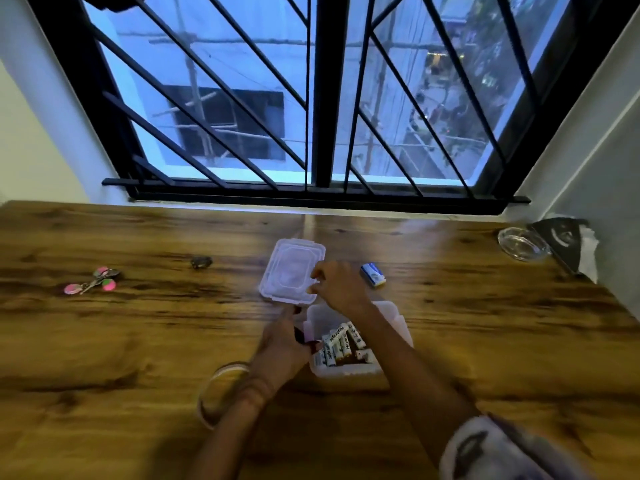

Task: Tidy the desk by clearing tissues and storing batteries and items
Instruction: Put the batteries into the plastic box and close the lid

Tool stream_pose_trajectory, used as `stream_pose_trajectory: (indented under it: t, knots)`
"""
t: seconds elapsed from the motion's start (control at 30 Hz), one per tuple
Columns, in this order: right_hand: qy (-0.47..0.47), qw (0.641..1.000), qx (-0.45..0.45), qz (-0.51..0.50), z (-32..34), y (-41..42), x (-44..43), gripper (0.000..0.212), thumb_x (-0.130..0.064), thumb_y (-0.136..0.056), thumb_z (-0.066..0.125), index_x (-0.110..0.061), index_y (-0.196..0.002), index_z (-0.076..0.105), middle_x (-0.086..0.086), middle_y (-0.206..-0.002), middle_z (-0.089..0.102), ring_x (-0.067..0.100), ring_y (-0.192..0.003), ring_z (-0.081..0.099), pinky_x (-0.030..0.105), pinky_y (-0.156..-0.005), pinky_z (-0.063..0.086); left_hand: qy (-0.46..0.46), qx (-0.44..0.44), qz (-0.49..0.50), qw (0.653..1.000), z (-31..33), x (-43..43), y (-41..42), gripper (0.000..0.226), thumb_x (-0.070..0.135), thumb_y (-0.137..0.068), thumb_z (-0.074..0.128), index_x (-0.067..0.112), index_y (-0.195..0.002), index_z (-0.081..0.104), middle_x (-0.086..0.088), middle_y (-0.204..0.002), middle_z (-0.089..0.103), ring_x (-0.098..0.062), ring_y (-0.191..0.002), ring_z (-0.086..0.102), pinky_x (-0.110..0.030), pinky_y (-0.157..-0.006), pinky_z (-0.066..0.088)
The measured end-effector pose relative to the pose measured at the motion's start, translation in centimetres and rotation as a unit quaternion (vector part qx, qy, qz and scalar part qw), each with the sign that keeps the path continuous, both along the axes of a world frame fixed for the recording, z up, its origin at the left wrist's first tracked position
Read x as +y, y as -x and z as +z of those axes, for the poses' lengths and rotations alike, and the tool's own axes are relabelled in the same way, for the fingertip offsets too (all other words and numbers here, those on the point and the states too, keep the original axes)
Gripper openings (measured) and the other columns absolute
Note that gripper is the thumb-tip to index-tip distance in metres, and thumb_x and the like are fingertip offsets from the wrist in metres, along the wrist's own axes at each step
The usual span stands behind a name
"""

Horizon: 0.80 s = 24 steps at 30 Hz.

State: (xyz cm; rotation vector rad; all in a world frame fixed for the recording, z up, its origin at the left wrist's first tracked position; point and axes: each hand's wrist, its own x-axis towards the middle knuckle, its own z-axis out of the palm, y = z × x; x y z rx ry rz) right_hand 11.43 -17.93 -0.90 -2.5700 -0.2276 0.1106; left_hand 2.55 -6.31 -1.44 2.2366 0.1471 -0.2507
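A clear plastic box (398,323) stands on the wooden desk (121,341) near the middle, with several white batteries (337,344) lying inside it. Its clear lid (289,268) lies flat just behind the box. My right hand (337,284) reaches over the box and its fingers pinch the lid's right edge. My left hand (284,344) rests against the box's left wall, fingers curled on its rim. A small blue and white box (373,274) lies to the right of the lid.
A pink and green keyring (93,280) and a small dark object (201,262) lie at the left. A clear tape roll (211,396) sits under my left forearm. A glass ashtray (523,244) and a dark tissue holder (564,244) stand at the far right corner.
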Motion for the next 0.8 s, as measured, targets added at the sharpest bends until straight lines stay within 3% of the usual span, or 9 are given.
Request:
stream_pose_trajectory:
  t: [0.17,0.3,0.43,0.57,0.67,0.73,0.8]
  knots:
    - [0.074,0.986,0.084,0.120,0.1,-2.9,1.6,0.045,-0.026,-0.065,0.082,-0.003,-0.101,0.066,0.008,-0.103,0.068,0.021,-0.090,0.063,0.029,-0.072,0.048,0.014,0.037,0.024,0.999,0.3,-0.1,0.1,0.038,0.018,-0.074,0.074,0.016,-0.109,0.059,-0.005,-0.106,0.067,-0.014,-0.086,0.059,-0.026,-0.076,0.049]
    - [0.117,0.981,0.078,0.137,-0.7,-3.7,2.7,0.031,-0.027,-0.060,0.085,-0.005,-0.077,0.072,0.010,-0.084,0.073,0.016,-0.068,0.061,0.027,-0.057,0.046,0.005,0.050,0.027,0.998,0.9,-0.3,0.0,0.018,0.021,-0.082,0.067,0.020,-0.096,0.057,0.000,-0.092,0.062,-0.010,-0.080,0.053,-0.021,-0.068,0.041]
    - [0.145,0.978,0.038,0.146,-0.6,-3.1,2.8,0.015,-0.016,-0.062,0.080,-0.010,-0.065,0.067,0.003,-0.068,0.064,0.012,-0.056,0.051,0.024,-0.052,0.043,0.011,0.075,0.027,0.997,1.2,-0.2,-0.1,0.030,0.018,-0.078,0.071,0.017,-0.103,0.055,0.000,-0.094,0.060,-0.011,-0.082,0.053,-0.021,-0.068,0.041]
    - [0.082,0.991,-0.034,0.103,-0.4,-2.3,2.0,0.009,-0.009,-0.071,0.068,-0.007,-0.080,0.067,0.009,-0.086,0.069,0.019,-0.076,0.061,0.028,-0.060,0.045,-0.009,0.084,0.037,0.996,1.1,-0.4,-0.2,0.040,0.017,-0.077,0.072,0.014,-0.113,0.055,-0.005,-0.109,0.064,-0.012,-0.086,0.052,-0.020,-0.070,0.043]
    - [0.019,0.991,-0.124,0.048,0.3,-1.0,0.7,0.013,-0.012,-0.077,0.064,-0.005,-0.088,0.060,0.010,-0.095,0.063,0.023,-0.086,0.058,0.030,-0.067,0.044,-0.005,0.078,0.051,0.996,1.0,-0.6,-0.3,0.037,0.017,-0.079,0.069,0.013,-0.114,0.055,-0.006,-0.111,0.065,-0.013,-0.087,0.054,-0.020,-0.071,0.044]
    - [-0.059,0.988,-0.143,0.015,0.9,0.3,-0.5,0.016,-0.013,-0.080,0.064,-0.003,-0.093,0.060,0.012,-0.093,0.064,0.021,-0.080,0.056,0.025,-0.064,0.039,0.000,0.077,0.055,0.995,1.0,-0.7,0.0,0.036,0.016,-0.080,0.069,0.014,-0.113,0.056,-0.006,-0.111,0.065,-0.013,-0.087,0.054,-0.020,-0.072,0.045]
    - [-0.195,0.968,-0.150,-0.053,1.7,1.8,-1.5,0.014,-0.009,-0.081,0.065,-0.003,-0.093,0.062,0.009,-0.083,0.067,0.013,-0.069,0.058,0.022,-0.056,0.041,0.013,0.073,0.059,0.995,0.9,-0.7,0.2,0.036,0.014,-0.078,0.070,0.014,-0.111,0.057,-0.006,-0.110,0.066,-0.014,-0.087,0.056,-0.022,-0.074,0.047]
